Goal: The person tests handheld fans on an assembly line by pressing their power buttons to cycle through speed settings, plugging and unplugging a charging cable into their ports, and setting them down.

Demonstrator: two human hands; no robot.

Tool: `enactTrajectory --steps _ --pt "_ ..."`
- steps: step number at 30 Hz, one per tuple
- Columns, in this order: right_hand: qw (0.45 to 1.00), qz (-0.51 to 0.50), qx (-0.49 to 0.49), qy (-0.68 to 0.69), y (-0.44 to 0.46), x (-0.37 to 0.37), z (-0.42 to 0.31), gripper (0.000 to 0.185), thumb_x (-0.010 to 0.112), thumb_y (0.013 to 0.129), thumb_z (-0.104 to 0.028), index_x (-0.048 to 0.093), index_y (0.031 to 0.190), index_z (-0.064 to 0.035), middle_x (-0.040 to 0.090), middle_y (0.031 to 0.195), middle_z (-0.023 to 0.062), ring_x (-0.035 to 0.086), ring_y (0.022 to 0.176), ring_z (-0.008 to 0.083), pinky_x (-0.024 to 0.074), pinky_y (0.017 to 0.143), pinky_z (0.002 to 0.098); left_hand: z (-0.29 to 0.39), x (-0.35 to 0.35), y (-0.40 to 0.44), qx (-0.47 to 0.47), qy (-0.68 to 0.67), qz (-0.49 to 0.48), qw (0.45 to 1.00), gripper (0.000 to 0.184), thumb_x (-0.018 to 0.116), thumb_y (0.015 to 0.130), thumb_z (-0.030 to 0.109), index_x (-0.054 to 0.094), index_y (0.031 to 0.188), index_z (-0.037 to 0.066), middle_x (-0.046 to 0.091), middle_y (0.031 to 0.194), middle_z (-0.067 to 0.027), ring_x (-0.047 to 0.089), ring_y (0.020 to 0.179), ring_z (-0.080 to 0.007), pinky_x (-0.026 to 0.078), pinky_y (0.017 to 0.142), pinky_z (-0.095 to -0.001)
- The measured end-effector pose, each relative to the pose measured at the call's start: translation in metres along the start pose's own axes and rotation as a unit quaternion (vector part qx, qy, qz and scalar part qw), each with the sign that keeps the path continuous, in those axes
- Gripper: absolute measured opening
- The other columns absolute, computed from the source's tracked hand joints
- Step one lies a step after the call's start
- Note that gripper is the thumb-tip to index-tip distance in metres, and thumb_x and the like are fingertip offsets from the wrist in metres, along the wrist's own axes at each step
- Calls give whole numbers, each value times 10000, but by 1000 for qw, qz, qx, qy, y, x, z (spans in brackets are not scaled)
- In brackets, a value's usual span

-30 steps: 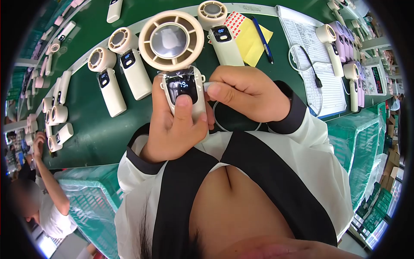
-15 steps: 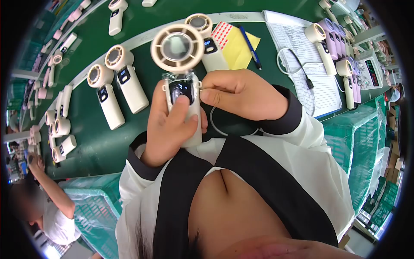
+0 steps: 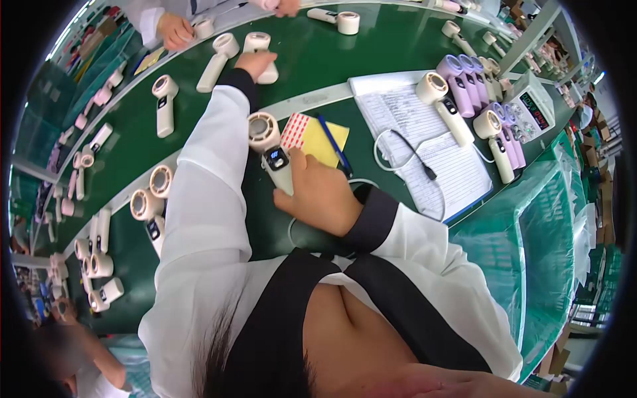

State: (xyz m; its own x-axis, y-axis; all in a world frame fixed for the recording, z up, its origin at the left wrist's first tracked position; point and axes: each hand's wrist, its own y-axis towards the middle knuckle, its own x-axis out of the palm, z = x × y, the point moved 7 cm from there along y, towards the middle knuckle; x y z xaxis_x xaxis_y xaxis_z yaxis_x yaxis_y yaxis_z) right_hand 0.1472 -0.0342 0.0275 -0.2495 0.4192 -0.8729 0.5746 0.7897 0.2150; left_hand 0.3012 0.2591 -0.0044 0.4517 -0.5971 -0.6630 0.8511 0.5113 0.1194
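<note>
My left hand (image 3: pixel 256 64) reaches far across the green table (image 3: pixel 219 139), its fingers closed on a cream handheld fan (image 3: pixel 268 74) near a similar fan (image 3: pixel 212 71). Nearer to me, my right hand (image 3: pixel 323 192) is wrapped round the handle of another cream fan (image 3: pixel 263 132) with a small lit display. A red-and-white sticker sheet (image 3: pixel 294 131), a yellow paper (image 3: pixel 323 144) and a blue pen (image 3: pixel 335 144) lie just beyond my right hand. Part of a pale cable (image 3: pixel 292 232) curves beside this hand.
Co-workers' hands (image 3: pixel 175 31) show at the far edge. Written sheets (image 3: pixel 398 132) with a cable lie at the right, by purple fans (image 3: pixel 461 89) and a meter (image 3: pixel 531 106). More cream fans (image 3: pixel 147 205) lie at the left. A green crate (image 3: pixel 517 252) stands at the right.
My left hand has left the large fan near my chest and stretched across the table. My right hand has let go of the cable end and taken a fan. The view has shifted.
</note>
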Motion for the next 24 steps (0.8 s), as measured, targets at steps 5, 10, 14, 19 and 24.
enactTrajectory --steps 5,10,14,19,24 --pt "984 -98 86 122 6 -6 18 463 623 662 -238 462 1008 24 571 879 198 582 729 326 471 619 346 39 -21 -30 -45 261 31 964 443 489 778 354 594 1042 13 593 1040 -185 570 908 -333 443 746 -361" --pt "940 52 32 336 11 -10 28 454 618 672 -234 461 1006 29 595 852 188 585 666 343 473 594 340 57 -62 -127 0 284 247 926 417 384 826 334 558 1014 5 585 913 -195 543 782 -372 427 710 -407" --pt "908 147 -28 392 -2 -18 14 410 600 720 -200 471 1035 29 591 791 138 567 650 268 460 601 300 88 -17 -245 -51 -200 162 965 294 438 849 210 497 988 -43 504 873 -182 510 661 -283 439 666 -345" --pt "899 161 -81 400 -17 -48 -4 280 567 787 -168 502 991 13 586 709 88 544 610 197 444 583 269 105 -4 -302 -39 -485 63 871 296 471 841 148 456 1031 -78 518 910 -195 538 716 -264 457 688 -306" --pt "895 163 -108 400 -13 -52 -4 150 531 829 -153 536 882 -13 583 669 72 523 559 180 431 545 264 79 -7 -338 -110 -674 -85 725 310 453 846 112 408 1098 -63 541 931 -194 559 784 -253 456 666 -317"
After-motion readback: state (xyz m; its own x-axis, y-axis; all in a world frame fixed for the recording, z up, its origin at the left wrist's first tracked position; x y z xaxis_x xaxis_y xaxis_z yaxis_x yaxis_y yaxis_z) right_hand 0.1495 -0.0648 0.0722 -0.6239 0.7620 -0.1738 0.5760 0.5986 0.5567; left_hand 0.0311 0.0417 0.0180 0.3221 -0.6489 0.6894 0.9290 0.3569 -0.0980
